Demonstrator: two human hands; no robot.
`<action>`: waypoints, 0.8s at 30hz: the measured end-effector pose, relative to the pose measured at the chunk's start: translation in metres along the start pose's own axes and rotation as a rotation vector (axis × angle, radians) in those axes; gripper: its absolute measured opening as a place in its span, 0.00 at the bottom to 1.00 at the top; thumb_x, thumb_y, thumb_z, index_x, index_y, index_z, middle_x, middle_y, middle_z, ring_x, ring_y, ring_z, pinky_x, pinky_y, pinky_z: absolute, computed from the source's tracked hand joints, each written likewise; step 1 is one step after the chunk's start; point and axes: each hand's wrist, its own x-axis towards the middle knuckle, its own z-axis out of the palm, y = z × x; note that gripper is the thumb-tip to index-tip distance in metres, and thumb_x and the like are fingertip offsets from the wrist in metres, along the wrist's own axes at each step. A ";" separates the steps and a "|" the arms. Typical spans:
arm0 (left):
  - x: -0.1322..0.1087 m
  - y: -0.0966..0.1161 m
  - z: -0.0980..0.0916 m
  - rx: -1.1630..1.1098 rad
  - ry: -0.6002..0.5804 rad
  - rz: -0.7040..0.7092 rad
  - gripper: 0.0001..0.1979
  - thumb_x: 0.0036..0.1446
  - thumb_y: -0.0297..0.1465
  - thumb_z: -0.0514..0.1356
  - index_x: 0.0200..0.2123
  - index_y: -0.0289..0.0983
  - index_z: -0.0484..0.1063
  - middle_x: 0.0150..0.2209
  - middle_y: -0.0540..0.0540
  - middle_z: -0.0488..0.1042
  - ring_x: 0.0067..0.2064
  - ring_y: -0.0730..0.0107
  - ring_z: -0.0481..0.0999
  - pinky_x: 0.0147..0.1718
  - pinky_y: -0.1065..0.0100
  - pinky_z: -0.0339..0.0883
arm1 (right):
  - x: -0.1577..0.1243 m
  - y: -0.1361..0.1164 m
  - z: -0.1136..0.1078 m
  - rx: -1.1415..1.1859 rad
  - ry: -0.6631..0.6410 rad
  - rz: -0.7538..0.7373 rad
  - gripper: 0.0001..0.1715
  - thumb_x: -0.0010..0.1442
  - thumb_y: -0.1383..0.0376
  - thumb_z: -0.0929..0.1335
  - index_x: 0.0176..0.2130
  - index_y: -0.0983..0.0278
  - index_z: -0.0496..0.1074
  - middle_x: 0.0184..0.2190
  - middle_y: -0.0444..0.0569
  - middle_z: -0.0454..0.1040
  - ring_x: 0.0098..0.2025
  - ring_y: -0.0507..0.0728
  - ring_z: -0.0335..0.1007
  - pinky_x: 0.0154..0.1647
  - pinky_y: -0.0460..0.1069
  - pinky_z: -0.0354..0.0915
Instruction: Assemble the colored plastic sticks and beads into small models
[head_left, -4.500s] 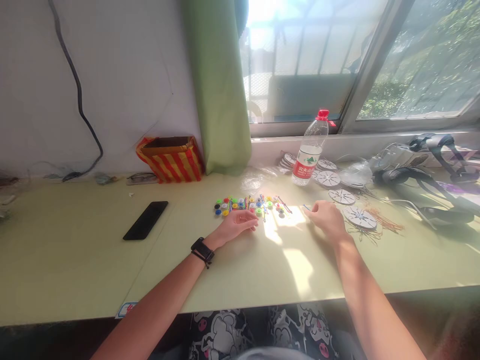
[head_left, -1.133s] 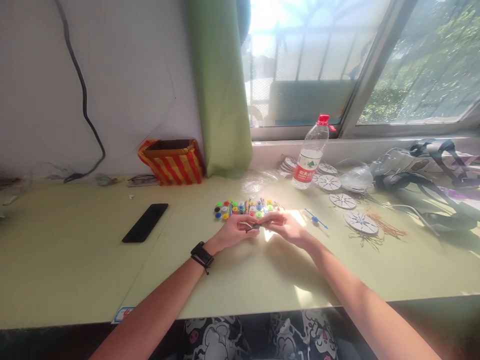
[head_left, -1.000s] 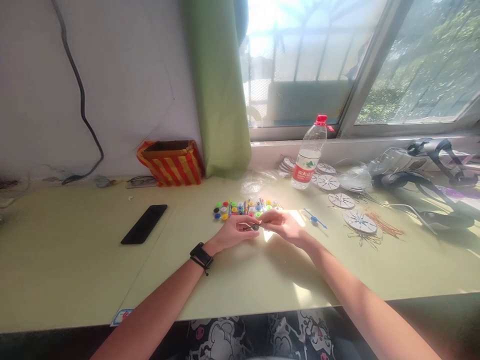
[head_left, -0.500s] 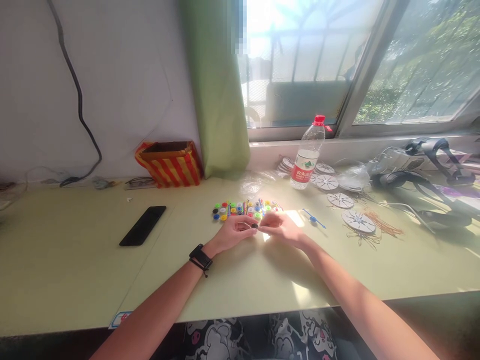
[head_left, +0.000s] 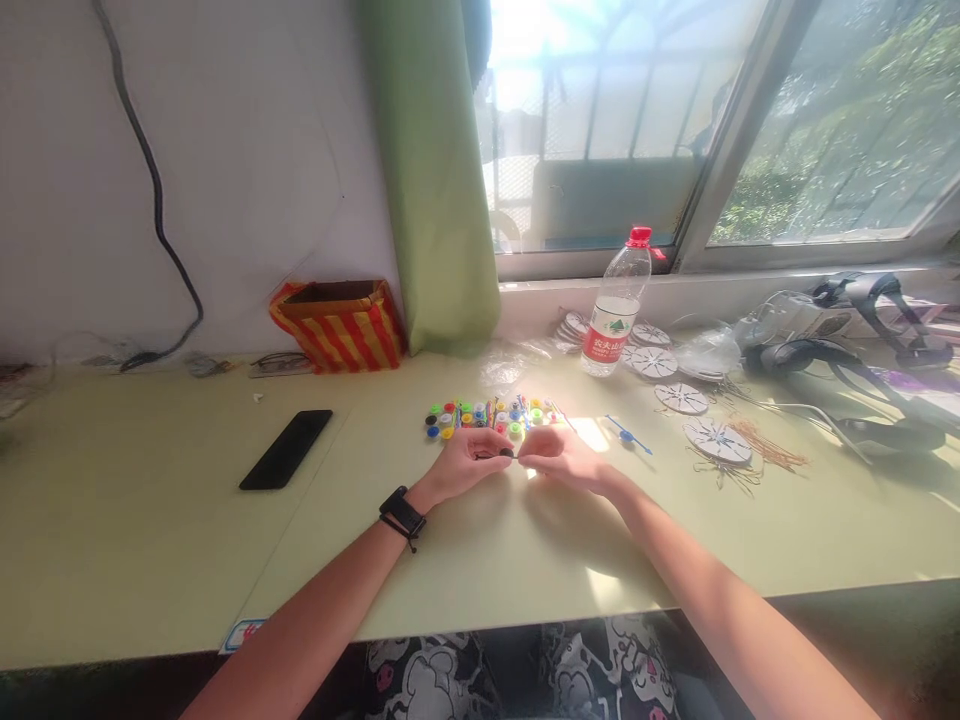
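Note:
My left hand (head_left: 466,462) and my right hand (head_left: 559,457) meet fingertip to fingertip just above the pale green table (head_left: 150,520). The left fingers pinch a small black round piece (head_left: 507,453). The right fingers are pinched against that same piece; what they hold is too small to make out. Just behind the hands lies a cluster of small coloured round pieces and thin sticks (head_left: 487,415). A blue stick with a blue piece on it (head_left: 628,435) lies to the right of my right hand.
A black phone (head_left: 286,448) lies at the left, a red and yellow striped box (head_left: 341,322) stands by the wall. A water bottle (head_left: 616,305), white slotted discs (head_left: 718,440), thin brown sticks (head_left: 772,455) and headsets with straps (head_left: 847,340) fill the right side.
My right hand left the blue stick on the table at the right and came in to meet my left hand. Both hands now pinch at the small black piece.

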 end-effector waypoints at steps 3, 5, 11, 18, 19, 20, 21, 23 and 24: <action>-0.001 0.003 0.001 0.000 0.014 0.004 0.13 0.52 0.34 0.72 0.39 0.33 0.81 0.37 0.42 0.81 0.38 0.66 0.80 0.41 0.67 0.76 | 0.000 0.000 -0.001 -0.022 0.013 0.015 0.07 0.57 0.57 0.72 0.31 0.57 0.75 0.27 0.45 0.76 0.31 0.58 0.74 0.33 0.52 0.69; -0.001 0.006 0.002 -0.005 0.016 0.007 0.12 0.51 0.34 0.73 0.36 0.33 0.81 0.36 0.43 0.80 0.38 0.66 0.80 0.41 0.67 0.76 | 0.000 -0.001 -0.002 -0.036 0.013 0.018 0.08 0.57 0.56 0.72 0.32 0.57 0.76 0.27 0.44 0.76 0.31 0.57 0.74 0.33 0.51 0.69; -0.002 0.008 0.001 -0.018 0.002 0.002 0.10 0.49 0.32 0.73 0.33 0.33 0.79 0.34 0.45 0.80 0.36 0.69 0.79 0.40 0.69 0.75 | 0.002 0.003 -0.002 -0.057 0.027 -0.020 0.10 0.56 0.56 0.73 0.33 0.60 0.77 0.29 0.46 0.77 0.33 0.56 0.73 0.35 0.50 0.68; -0.002 0.009 0.000 -0.028 -0.012 -0.021 0.12 0.50 0.34 0.74 0.33 0.33 0.79 0.32 0.45 0.79 0.34 0.68 0.79 0.37 0.68 0.74 | 0.001 0.002 -0.002 -0.029 -0.016 -0.047 0.12 0.57 0.54 0.73 0.34 0.60 0.77 0.29 0.46 0.77 0.32 0.57 0.73 0.33 0.50 0.68; -0.003 0.009 0.000 -0.032 -0.004 -0.017 0.12 0.49 0.34 0.74 0.33 0.33 0.79 0.33 0.44 0.79 0.35 0.68 0.79 0.37 0.68 0.74 | 0.001 0.001 -0.003 -0.028 -0.012 -0.043 0.12 0.57 0.54 0.73 0.34 0.60 0.77 0.30 0.46 0.77 0.33 0.57 0.73 0.34 0.50 0.69; -0.003 0.010 0.000 -0.038 -0.002 -0.014 0.13 0.49 0.35 0.74 0.32 0.33 0.79 0.33 0.44 0.80 0.35 0.67 0.80 0.38 0.67 0.75 | 0.001 0.000 -0.003 -0.030 -0.005 -0.036 0.13 0.58 0.53 0.73 0.34 0.60 0.76 0.30 0.47 0.77 0.33 0.57 0.74 0.35 0.51 0.69; -0.003 0.011 0.000 -0.045 -0.010 -0.014 0.13 0.50 0.36 0.74 0.32 0.33 0.78 0.34 0.44 0.80 0.36 0.66 0.80 0.39 0.67 0.75 | 0.000 -0.001 -0.003 -0.034 0.004 -0.029 0.14 0.58 0.52 0.72 0.34 0.60 0.76 0.31 0.47 0.77 0.34 0.57 0.74 0.35 0.51 0.69; -0.004 0.013 0.000 -0.068 -0.053 -0.026 0.13 0.52 0.37 0.73 0.35 0.34 0.79 0.36 0.43 0.80 0.39 0.63 0.81 0.40 0.66 0.75 | 0.000 -0.002 -0.004 -0.042 0.030 -0.027 0.16 0.58 0.51 0.72 0.34 0.61 0.75 0.32 0.48 0.77 0.34 0.57 0.74 0.37 0.51 0.70; -0.004 0.015 0.000 -0.087 -0.077 -0.035 0.14 0.54 0.38 0.72 0.37 0.34 0.80 0.38 0.42 0.81 0.41 0.62 0.82 0.41 0.65 0.75 | -0.001 -0.003 -0.005 -0.043 0.045 -0.034 0.17 0.58 0.50 0.72 0.34 0.61 0.75 0.33 0.48 0.77 0.35 0.57 0.73 0.37 0.51 0.70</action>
